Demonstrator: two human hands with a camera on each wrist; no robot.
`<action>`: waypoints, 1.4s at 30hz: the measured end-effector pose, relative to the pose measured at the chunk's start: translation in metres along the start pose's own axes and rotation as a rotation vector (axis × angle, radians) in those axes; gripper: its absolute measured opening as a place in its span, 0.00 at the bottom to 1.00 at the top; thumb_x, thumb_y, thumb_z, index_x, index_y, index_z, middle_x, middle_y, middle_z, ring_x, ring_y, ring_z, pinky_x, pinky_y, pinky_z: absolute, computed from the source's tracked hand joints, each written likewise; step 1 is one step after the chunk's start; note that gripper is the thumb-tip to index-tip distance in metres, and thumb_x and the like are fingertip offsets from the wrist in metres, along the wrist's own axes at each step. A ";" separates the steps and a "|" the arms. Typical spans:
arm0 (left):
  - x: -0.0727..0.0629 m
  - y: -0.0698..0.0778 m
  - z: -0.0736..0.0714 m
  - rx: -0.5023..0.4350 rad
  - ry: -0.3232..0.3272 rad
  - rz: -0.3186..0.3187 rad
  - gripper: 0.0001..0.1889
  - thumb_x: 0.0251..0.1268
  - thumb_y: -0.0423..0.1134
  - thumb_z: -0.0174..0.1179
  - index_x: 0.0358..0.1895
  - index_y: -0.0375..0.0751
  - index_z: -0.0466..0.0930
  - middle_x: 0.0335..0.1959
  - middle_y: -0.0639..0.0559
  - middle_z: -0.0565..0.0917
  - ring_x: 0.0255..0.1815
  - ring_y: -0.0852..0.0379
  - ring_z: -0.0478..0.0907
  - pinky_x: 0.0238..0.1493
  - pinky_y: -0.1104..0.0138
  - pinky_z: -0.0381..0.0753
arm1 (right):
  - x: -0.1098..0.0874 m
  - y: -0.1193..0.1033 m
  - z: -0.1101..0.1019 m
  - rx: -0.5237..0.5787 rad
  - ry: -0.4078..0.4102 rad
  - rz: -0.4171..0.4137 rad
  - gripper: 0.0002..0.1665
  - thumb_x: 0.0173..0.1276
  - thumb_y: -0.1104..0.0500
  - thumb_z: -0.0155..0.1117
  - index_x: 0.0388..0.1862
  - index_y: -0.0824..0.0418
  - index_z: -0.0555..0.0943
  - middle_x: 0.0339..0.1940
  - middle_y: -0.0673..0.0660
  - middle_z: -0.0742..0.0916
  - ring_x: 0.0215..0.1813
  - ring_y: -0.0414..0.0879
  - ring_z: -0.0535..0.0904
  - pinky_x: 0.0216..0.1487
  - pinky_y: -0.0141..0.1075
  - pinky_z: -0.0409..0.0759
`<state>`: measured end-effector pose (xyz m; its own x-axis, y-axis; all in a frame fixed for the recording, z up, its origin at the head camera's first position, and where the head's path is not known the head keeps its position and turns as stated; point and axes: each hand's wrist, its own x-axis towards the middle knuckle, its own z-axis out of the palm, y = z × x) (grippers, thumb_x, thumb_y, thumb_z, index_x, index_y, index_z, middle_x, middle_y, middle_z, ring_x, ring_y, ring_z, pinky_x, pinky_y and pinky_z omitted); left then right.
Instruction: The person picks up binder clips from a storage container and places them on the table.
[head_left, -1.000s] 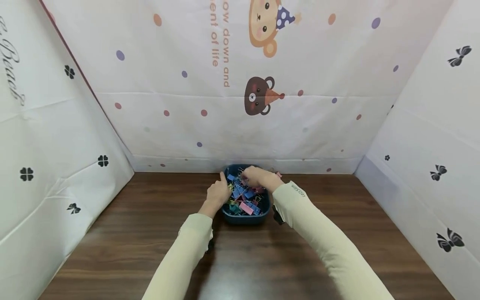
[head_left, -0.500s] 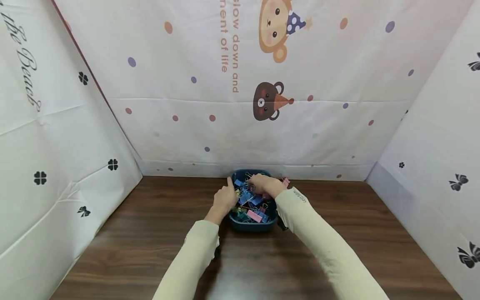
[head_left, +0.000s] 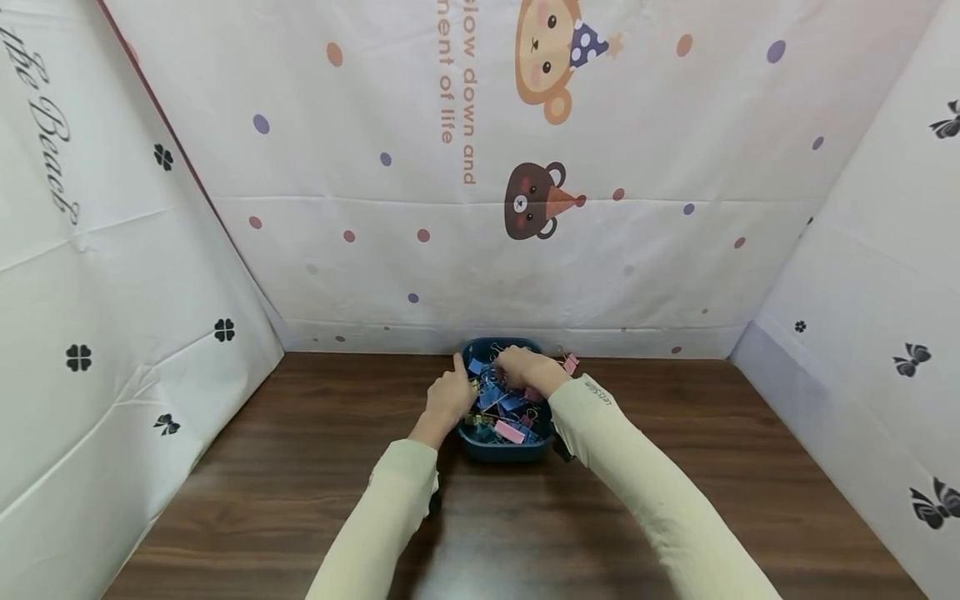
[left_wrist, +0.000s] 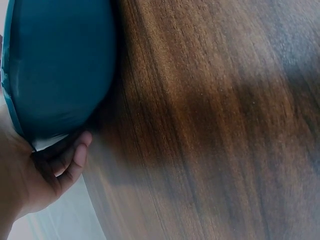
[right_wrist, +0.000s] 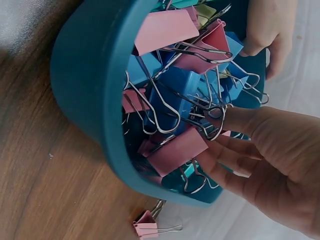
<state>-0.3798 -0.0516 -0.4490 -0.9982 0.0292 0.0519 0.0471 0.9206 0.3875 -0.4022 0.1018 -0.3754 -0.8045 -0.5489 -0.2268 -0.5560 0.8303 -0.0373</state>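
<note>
A dark teal plastic bin (head_left: 504, 453), filled with binder clips, stands at the back of the wooden table. My left hand (head_left: 450, 395) grips its left side, thumb up along the rim; in the left wrist view the fingers (left_wrist: 75, 162) curl below the outer wall. My right hand (head_left: 522, 369) reaches into the bin from the right. In the right wrist view, its thumb and fingers pinch at the wire handles of a binder clip (right_wrist: 218, 127), beside a dusty-pink clip (right_wrist: 178, 152). Some fingertips are hidden behind the clips. Blue clips (right_wrist: 172, 97) and a light-pink clip (right_wrist: 167, 30) lie nearby.
One pink binder clip (right_wrist: 146, 227) lies on the table outside the bin, by its right rear side. A white printed cloth (head_left: 390, 250) hangs right behind the bin, and similar cloths stand at left and right. The brown table (head_left: 337, 500) extends in front.
The head view has shifted slightly, so the scene appears a little lower and to the right than a second ago. My right hand stays among the clips, and the left remains at the bin's side.
</note>
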 end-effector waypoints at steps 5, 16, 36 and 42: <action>0.002 -0.001 0.001 0.009 -0.003 0.000 0.40 0.75 0.42 0.58 0.81 0.32 0.49 0.16 0.46 0.75 0.16 0.52 0.73 0.22 0.61 0.74 | -0.001 0.001 0.003 0.018 0.010 -0.001 0.14 0.71 0.70 0.64 0.52 0.62 0.87 0.52 0.60 0.88 0.54 0.52 0.84 0.57 0.46 0.84; -0.002 -0.009 -0.003 -0.001 -0.002 -0.031 0.39 0.75 0.39 0.56 0.82 0.32 0.48 0.13 0.48 0.72 0.12 0.54 0.66 0.18 0.63 0.65 | -0.002 -0.016 0.000 0.058 -0.026 -0.010 0.22 0.74 0.71 0.56 0.64 0.61 0.81 0.61 0.60 0.85 0.42 0.46 0.82 0.51 0.41 0.84; 0.002 0.001 -0.003 0.011 -0.011 -0.006 0.38 0.75 0.38 0.53 0.81 0.32 0.48 0.17 0.46 0.76 0.16 0.51 0.71 0.24 0.60 0.74 | -0.018 -0.012 -0.002 -0.019 -0.131 -0.043 0.14 0.73 0.68 0.63 0.50 0.57 0.90 0.52 0.55 0.90 0.48 0.45 0.86 0.54 0.41 0.85; 0.002 0.003 -0.002 0.015 -0.017 -0.005 0.39 0.74 0.38 0.53 0.82 0.32 0.47 0.16 0.46 0.75 0.16 0.52 0.71 0.24 0.60 0.74 | -0.021 -0.007 -0.004 0.007 -0.120 -0.069 0.12 0.73 0.65 0.65 0.50 0.56 0.90 0.52 0.54 0.91 0.51 0.45 0.87 0.56 0.42 0.85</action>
<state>-0.3814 -0.0497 -0.4461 -0.9989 0.0309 0.0340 0.0414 0.9267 0.3735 -0.3822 0.1069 -0.3665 -0.7333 -0.5900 -0.3379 -0.6076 0.7917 -0.0636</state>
